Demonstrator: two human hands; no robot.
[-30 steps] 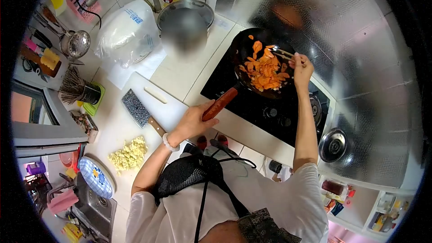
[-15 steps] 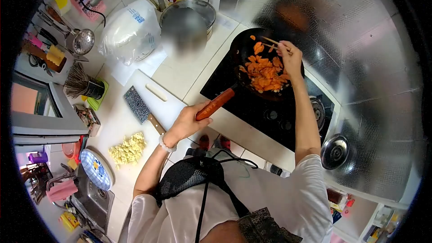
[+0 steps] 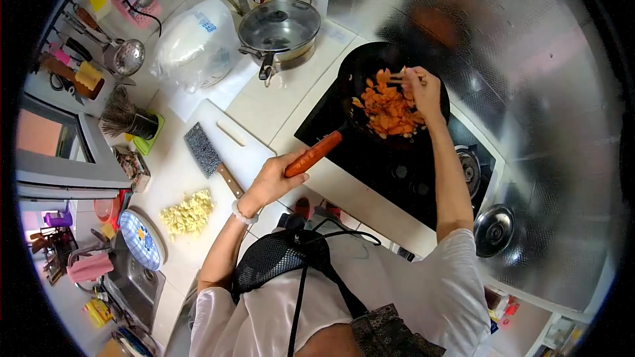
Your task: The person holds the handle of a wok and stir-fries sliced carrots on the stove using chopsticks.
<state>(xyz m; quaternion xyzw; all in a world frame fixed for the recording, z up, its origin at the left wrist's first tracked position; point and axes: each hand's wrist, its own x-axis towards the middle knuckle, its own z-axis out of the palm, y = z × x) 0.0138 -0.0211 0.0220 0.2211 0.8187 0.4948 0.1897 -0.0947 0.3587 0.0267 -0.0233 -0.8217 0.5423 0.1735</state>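
My left hand [image 3: 272, 182] is wrapped round the reddish-brown handle [image 3: 314, 154] of a dark wok [image 3: 349, 69] on the black stove [image 3: 324, 116]. Inside the wok lie orange carrot slices [image 3: 390, 111] with small pale bits among them. My right hand [image 3: 424, 91] is closed on wooden chopsticks [image 3: 397, 79], whose tips are among the carrots at the wok's far side. Below my left forearm, a cleaver [image 3: 200, 149] with a wooden handle lies on a white cutting board [image 3: 248, 158]. Chopped pale-yellow pieces [image 3: 188, 213] are heaped near it.
A lidded pot [image 3: 281, 26] and a plastic-covered bowl [image 3: 198, 46] stand at the back. A blue checked plate [image 3: 141, 241] rests beside the sink [image 3: 132, 284]. Utensils, a skimmer [image 3: 128, 58] among them, hang at left. A foil-like shield [image 3: 529, 92] lines the stove; a round lid [image 3: 493, 230] lies right.
My right hand has lowered the chopsticks into the carrots, and the upper slices have shifted toward the heap. My left hand stays on the wok handle. The view has moved slightly.
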